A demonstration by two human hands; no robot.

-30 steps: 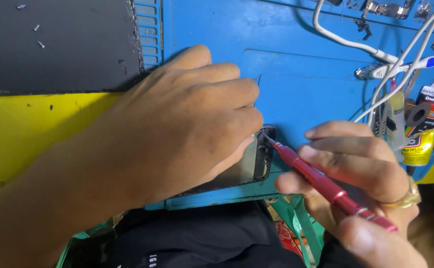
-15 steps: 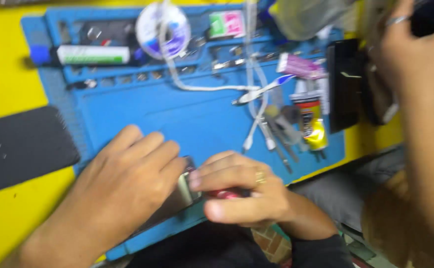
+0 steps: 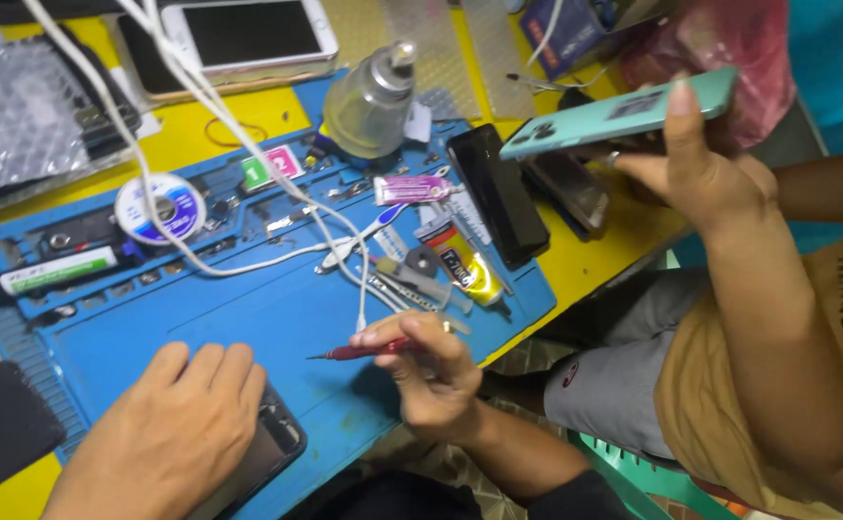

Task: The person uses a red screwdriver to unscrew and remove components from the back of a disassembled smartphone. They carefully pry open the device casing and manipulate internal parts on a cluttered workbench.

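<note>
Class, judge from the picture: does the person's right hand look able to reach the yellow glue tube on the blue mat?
Probably yes. The right hand is occupied with a red screwdriver, but the yellow glue tube lies just beyond it, with only white cables nearby.

I sit at a phone repair bench. A blue work mat (image 3: 277, 318) with parts trays covers my yellow table (image 3: 595, 260), strewn with a solder spool (image 3: 161, 207), a glue tube (image 3: 462, 265), white cables (image 3: 248, 125) and a solvent bottle (image 3: 371, 96). Phones (image 3: 248, 34) lie around, and an opened phone (image 3: 267, 448) rests under my left hand (image 3: 176, 433).
</note>
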